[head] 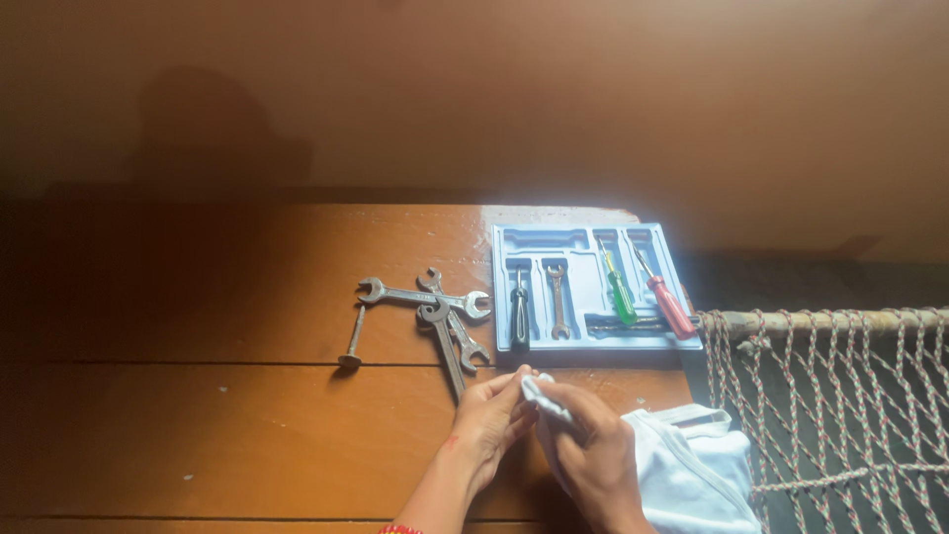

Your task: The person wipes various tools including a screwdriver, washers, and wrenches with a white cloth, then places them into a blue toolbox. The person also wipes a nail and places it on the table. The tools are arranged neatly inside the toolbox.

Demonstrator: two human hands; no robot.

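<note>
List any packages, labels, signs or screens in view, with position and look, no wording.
Tool tray: moulded light-blue plastic packaging insert, rectangular, on the wooden table's far right; holds two screwdrivers, a small spanner and pliers.
No labels, signs or screens can be made out.

A brown wooden desk [198, 326] fills most of the view. It is made of long boards with dark lines between them. Behind it stands a plain tan wall [593, 99]. The left side is dim, and a soft shadow [213, 129] sits on the wall there. Bright light falls on the far edge of the desk. To the right is a rope net [840, 396] tied to a wooden pole [820, 319].
</note>
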